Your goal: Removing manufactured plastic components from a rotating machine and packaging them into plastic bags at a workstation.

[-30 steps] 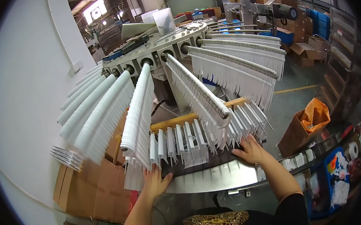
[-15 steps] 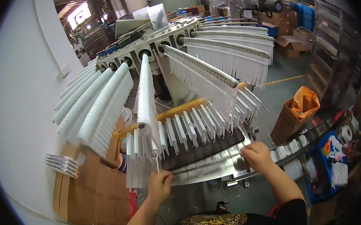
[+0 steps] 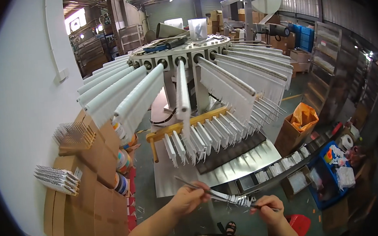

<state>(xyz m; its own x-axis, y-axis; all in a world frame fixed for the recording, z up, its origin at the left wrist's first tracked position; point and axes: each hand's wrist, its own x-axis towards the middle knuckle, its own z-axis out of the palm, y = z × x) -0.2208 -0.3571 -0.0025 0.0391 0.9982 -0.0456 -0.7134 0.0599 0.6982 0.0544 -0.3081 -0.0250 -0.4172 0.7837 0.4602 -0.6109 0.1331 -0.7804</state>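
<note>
At your far left, two bundles of thin metal rods (image 3: 57, 180) rest on stacked brown cardboard boxes (image 3: 87, 204). Your left hand (image 3: 188, 199) pinches one long thin rod strung with white tufts (image 3: 220, 195); your right hand (image 3: 267, 209) closes its fingers on the other end, level before your chest. Ahead, a round grey carousel (image 3: 180, 53) fans out over a dozen white-fringed arms, with open floor between its steel apron (image 3: 245, 164) and you.

Thin dark metal rod with white matt bristly strips (image 3: 223, 195), glossy brushed sheet-metal tray (image 3: 244, 163), matt brown cardboard boxes (image 3: 83, 204), yellow wooden bar (image 3: 185, 125), white fibrous fringed arms (image 3: 126, 98) on a grey metal carousel.
</note>
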